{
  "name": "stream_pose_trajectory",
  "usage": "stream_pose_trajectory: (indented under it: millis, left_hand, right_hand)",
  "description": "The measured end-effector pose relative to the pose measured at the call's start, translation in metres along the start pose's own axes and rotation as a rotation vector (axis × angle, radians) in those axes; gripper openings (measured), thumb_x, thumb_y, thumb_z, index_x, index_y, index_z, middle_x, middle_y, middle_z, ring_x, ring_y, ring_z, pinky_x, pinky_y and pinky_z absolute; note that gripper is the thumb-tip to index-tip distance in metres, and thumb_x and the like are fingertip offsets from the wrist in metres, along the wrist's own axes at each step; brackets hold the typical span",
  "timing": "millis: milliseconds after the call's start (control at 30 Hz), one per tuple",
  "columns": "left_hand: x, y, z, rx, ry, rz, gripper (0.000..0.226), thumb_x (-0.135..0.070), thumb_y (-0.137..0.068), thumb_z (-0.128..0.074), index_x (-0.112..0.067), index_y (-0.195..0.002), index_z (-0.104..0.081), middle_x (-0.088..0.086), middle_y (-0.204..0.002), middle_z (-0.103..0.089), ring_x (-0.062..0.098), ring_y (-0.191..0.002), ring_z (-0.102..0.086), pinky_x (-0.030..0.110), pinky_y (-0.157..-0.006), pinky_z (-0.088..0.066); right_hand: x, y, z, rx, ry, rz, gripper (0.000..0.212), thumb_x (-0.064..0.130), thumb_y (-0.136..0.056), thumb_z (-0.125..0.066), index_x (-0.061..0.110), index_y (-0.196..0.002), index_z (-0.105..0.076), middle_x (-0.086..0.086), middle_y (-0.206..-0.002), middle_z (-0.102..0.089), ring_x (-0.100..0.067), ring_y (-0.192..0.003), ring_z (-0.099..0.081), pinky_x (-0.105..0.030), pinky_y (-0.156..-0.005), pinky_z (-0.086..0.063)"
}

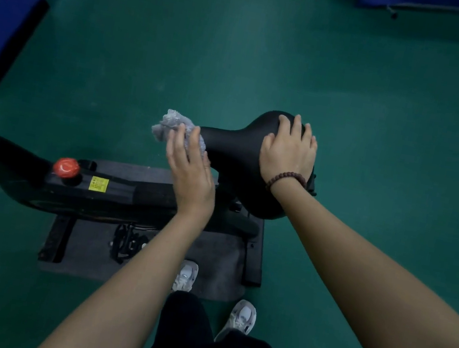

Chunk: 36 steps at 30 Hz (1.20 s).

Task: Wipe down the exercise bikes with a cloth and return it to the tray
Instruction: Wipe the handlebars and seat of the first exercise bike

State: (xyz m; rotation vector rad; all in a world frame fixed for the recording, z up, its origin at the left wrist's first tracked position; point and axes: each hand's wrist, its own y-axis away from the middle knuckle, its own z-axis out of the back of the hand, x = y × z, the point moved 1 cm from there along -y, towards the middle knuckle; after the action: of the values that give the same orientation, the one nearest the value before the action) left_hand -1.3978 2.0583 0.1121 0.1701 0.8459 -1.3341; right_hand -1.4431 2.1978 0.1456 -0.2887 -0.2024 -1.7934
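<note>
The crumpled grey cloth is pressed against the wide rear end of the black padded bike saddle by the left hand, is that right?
No. The head view shows the left hand pressing the crumpled grey cloth against the narrow nose of the black padded bike saddle, not its wide rear end, where the right hand rests.

Dim, even light, dark vignetted corners, wide-angle bowing at edges, slightly soft.

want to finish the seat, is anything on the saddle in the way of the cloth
Yes: the right hand lies flat on the wide rear of the saddle, covering it. The cloth, pressed under the left hand, sits at the narrow nose; the black stretch between them is bare.
</note>
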Motion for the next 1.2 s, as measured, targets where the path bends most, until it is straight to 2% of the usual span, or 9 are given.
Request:
stream_pose_trajectory:
  millis: [200, 300, 400, 567, 667, 733, 900, 1033, 1200]
  left_hand:
    - [-0.017, 0.018, -0.01, -0.015, 0.038, 0.033, 0.045, -0.007, -0.095, -0.033, -0.002, -0.14, -0.034, 0.019, -0.15, -0.024, 0.028, -0.14, -0.008, 0.041, -0.114, -0.019]
    - [-0.033, 0.039, -0.013, 0.093, 0.024, -0.029, 0.053, 0.003, -0.091, -0.035, -0.005, -0.143, -0.028, 0.015, -0.153, -0.018, 0.023, -0.14, -0.002, 0.028, -0.111, -0.011]
    - [-0.046, 0.061, -0.008, 0.259, 0.1, -0.14, 0.058, 0.01, -0.085, -0.044, -0.008, -0.14, -0.037, 0.008, -0.153, -0.024, 0.022, -0.142, -0.015, 0.02, -0.105, -0.019]
    - [-0.06, 0.068, 0.013, 0.358, 0.312, -0.034, 0.043, -0.006, -0.089, -0.048, -0.013, -0.132, -0.05, 0.001, -0.145, -0.041, 0.013, -0.135, -0.034, 0.021, -0.106, -0.028]
    - [-0.072, 0.063, 0.024, 0.405, 0.472, 0.053, 0.039, -0.009, -0.09, -0.05, -0.012, -0.13, -0.049, 0.002, -0.137, -0.049, 0.014, -0.128, -0.043, 0.015, -0.1, -0.032]
    - [-0.079, 0.052, 0.029, 0.583, 0.562, 0.077, 0.042, -0.012, -0.093, -0.048, -0.017, -0.134, -0.041, 0.003, -0.132, -0.052, 0.015, -0.12, -0.05, 0.018, -0.095, -0.039]
    - [-0.086, 0.022, 0.043, 0.95, 1.002, 0.313, 0.049, 0.015, -0.086, -0.027, -0.01, -0.127, -0.036, 0.008, -0.128, -0.049, 0.008, -0.107, -0.054, 0.015, -0.082, -0.049]
    - [-0.059, -0.017, 0.053, 0.878, 0.773, 0.229, 0.043, 0.013, -0.08, -0.034, -0.023, -0.092, -0.053, 0.003, -0.1, -0.063, 0.015, -0.1, -0.059, 0.019, -0.077, -0.045]
    - [-0.024, -0.059, 0.063, 0.665, 0.492, 0.096, 0.03, 0.005, -0.081, -0.043, -0.02, -0.084, -0.059, -0.002, -0.083, -0.065, 0.014, -0.083, -0.059, 0.017, -0.073, -0.044]
  right_hand:
    - [-0.003, -0.001, 0.006, 0.012, -0.133, -0.015, 0.045, 0.03, -0.095, -0.033, 0.019, -0.139, -0.035, -0.008, -0.152, -0.025, -0.025, -0.141, -0.017, -0.038, -0.116, -0.01]
    - [-0.005, 0.0, 0.009, 0.01, -0.253, 0.005, 0.043, 0.027, -0.095, -0.035, 0.018, -0.137, -0.038, -0.006, -0.149, -0.032, -0.023, -0.141, -0.019, -0.035, -0.116, -0.009]
    - [-0.015, 0.001, 0.014, 0.009, -0.498, -0.001, 0.039, 0.019, -0.094, -0.04, 0.015, -0.132, -0.044, -0.006, -0.141, -0.044, -0.021, -0.135, -0.031, -0.034, -0.114, -0.017]
    - [-0.035, 0.021, 0.029, -0.025, -1.065, -0.115, 0.029, 0.012, -0.092, -0.044, 0.013, -0.121, -0.049, 0.006, -0.117, -0.052, -0.01, -0.113, -0.048, -0.04, -0.105, -0.037]
    - [-0.037, 0.054, 0.032, -0.078, -0.956, 0.086, 0.034, 0.024, -0.088, -0.04, 0.014, -0.118, -0.052, 0.007, -0.116, -0.053, -0.012, -0.112, -0.05, -0.036, -0.101, -0.04]
    - [-0.033, 0.075, 0.026, -0.076, -0.872, 0.238, 0.042, 0.034, -0.09, -0.034, 0.013, -0.121, -0.053, 0.005, -0.118, -0.054, -0.014, -0.112, -0.051, -0.031, -0.096, -0.04]
    - [-0.031, 0.08, 0.015, -0.135, -0.688, 0.184, 0.051, 0.043, -0.087, -0.032, 0.015, -0.125, -0.053, -0.001, -0.123, -0.057, -0.018, -0.115, -0.051, -0.034, -0.098, -0.04]
    - [-0.038, 0.088, -0.008, -0.162, -0.179, 0.246, 0.057, 0.043, -0.082, -0.043, 0.021, -0.134, -0.044, -0.004, -0.139, -0.047, -0.022, -0.131, -0.039, -0.039, -0.108, -0.021]
    - [-0.029, 0.065, 0.006, -0.256, -0.321, 0.198, 0.04, 0.026, -0.083, -0.045, 0.007, -0.116, -0.06, -0.012, -0.119, -0.062, -0.028, -0.111, -0.057, -0.037, -0.096, -0.04]
